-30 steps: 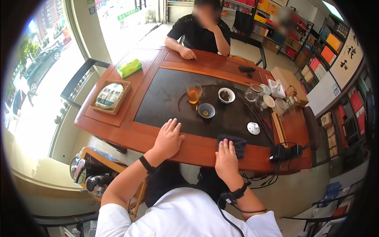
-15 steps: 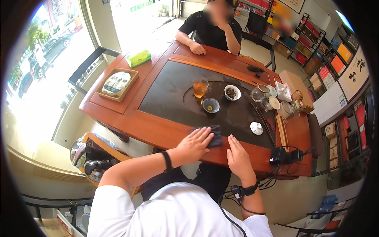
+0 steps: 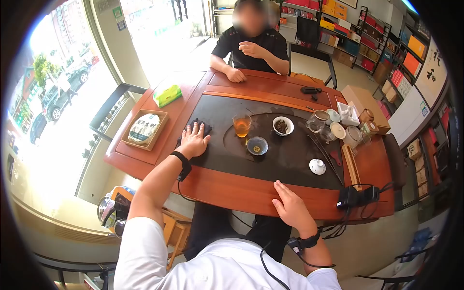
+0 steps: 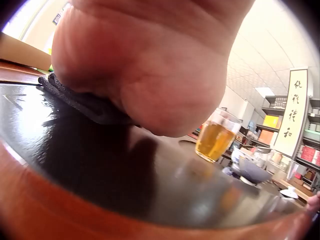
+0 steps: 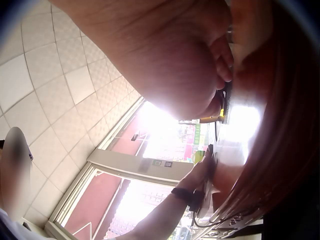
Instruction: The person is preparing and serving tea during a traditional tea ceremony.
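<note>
Looking down on a big wooden table point(image 3: 241, 191) with a dark slab point(image 3: 285, 162) sunk into the middle. Across it at 12 o'clock, a seated person in a black top point(image 3: 251, 46), one forearm resting on the wood. Over at the table's 9 o'clock side, a shallow wooden tray point(image 3: 158, 132) holding a round wrapped cake point(image 3: 144, 128), plus a green pack point(image 3: 167, 94) at about 1 o'clock from that. Then the left hand point(image 3: 193, 140), laid flat with fingers straight and spread, pressing down on a dark cloth point(image 3: 205, 126) right at the slab's 9 o'clock edge. Bit of cloth poking out past the fingertips toward 1 o'clock. Same deal up close from the left wrist view: heel of the left hand point(image 4: 150, 65) sitting right on the dark cloth point(image 4: 85, 105). As for the right hand point(image 3: 291, 207), open and holding nothing, palm down on the bare wood of the near rim around 5 o'clock, well apart from the cloth. Can't tell anything more about those fingers from the right wrist view, way too close and blown out. At the table's 4 o'clock corner, a black gadget point(image 3: 357, 195) with cables. Smaller stuff on the slab: a glass of amber tea point(image 3: 241, 124) at 3 o'clock from the cloth, a white bowl point(image 3: 282, 125) at 3 o'clock from the glass, a blue bowl point(image 3: 257, 145) at 5 o'clock from it, and a little white lid point(image 3: 317, 166) near the slab's 4 o'clock edge.
</note>
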The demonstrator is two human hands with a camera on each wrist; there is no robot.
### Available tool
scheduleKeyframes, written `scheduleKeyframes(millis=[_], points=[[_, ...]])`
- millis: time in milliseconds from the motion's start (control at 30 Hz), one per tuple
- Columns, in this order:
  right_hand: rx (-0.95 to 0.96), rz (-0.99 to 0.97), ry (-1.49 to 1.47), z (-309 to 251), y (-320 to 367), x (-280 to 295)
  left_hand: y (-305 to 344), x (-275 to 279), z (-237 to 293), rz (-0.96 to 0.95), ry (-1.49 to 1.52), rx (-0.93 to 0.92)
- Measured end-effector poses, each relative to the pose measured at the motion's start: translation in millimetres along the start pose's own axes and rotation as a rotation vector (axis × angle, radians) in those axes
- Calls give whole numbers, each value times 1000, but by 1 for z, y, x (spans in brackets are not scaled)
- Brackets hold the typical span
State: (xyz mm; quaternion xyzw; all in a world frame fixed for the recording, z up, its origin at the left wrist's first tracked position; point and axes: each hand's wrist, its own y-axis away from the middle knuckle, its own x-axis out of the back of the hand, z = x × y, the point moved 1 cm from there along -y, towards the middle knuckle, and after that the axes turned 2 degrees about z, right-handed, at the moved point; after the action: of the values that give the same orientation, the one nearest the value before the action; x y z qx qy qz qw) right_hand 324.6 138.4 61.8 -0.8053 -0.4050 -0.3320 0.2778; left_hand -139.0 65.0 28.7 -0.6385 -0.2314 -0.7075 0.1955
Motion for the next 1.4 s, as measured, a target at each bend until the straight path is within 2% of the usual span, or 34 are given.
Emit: scheduleKeyframes(millis=[100,233,300,467,600,700,900,1033,1133,1200,1267,1400], points=[[36,15,-38,0,1,0,42,-9,2,-15,45,-95],[62,8,-60,6,4,-3,147,-22,4,16,44,-264],[74,3,-59,12,3,-7,153,-22,13,-32,84,-188],[64,-21,-66,11,-8,-3,46,-18,12,100,70,-105],[28,-33,-60,8,-4,0,-57,-5,4,32,7,-33],[22,-33,-60,9,0,0,-73,3,11,-60,3,-9],[49,-31,-98,3,1,2,6,13,-5,-236,9,-197],[48,14,-39,7,-7,0,84,0,14,-215,47,-378],[178,133,-35,-5,-39,-29,125,1,65,-132,103,-592],[308,199,20,-26,-70,-54,135,-2,77,-38,172,-627],[423,153,156,-26,-95,-89,147,0,78,75,134,-580],[409,-106,255,-28,-115,-124,149,-23,61,121,133,-571]])
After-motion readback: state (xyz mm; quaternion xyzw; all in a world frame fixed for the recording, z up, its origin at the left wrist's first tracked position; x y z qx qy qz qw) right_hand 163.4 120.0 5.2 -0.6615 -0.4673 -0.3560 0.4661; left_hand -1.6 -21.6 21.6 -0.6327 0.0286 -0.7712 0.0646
